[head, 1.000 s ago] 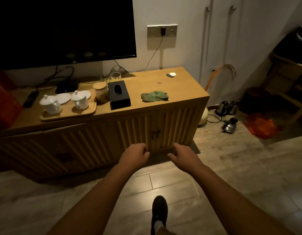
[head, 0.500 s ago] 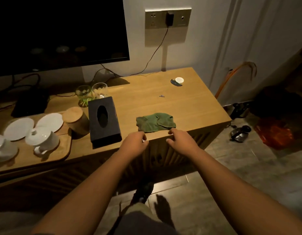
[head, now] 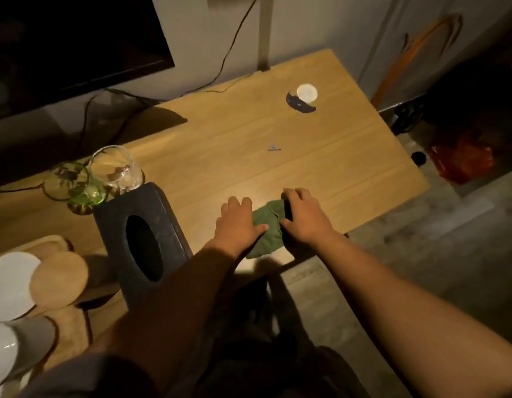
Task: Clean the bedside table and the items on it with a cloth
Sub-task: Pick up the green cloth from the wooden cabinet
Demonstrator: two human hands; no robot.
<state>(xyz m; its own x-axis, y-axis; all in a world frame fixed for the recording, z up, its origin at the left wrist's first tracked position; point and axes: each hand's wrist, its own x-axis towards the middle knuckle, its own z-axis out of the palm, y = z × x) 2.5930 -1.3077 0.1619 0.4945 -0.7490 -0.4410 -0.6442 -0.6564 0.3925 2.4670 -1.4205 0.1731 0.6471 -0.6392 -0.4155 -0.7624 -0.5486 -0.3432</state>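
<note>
A crumpled green cloth [head: 266, 229] lies near the front edge of the wooden table [head: 320, 156]. My left hand [head: 239, 222] rests flat on the cloth's left part, fingers spread. My right hand [head: 305, 215] covers its right part, fingers curled over the far edge. A black tissue box [head: 144, 242] stands just left of my left forearm. Behind the box stand a clear glass [head: 117, 168] and a green glass [head: 74, 182].
A small white round lid [head: 306, 92] and a tiny scrap [head: 274, 147] lie further back on the table. White dishes [head: 10, 285], a wooden lid [head: 58, 280] and a tray sit at the left. A TV [head: 71, 41] and cables stand behind. An orange bag [head: 461, 159] lies on the floor right.
I have stepped up to the table and both hands have moved from the front edge onto the green cloth, now pressing on it.
</note>
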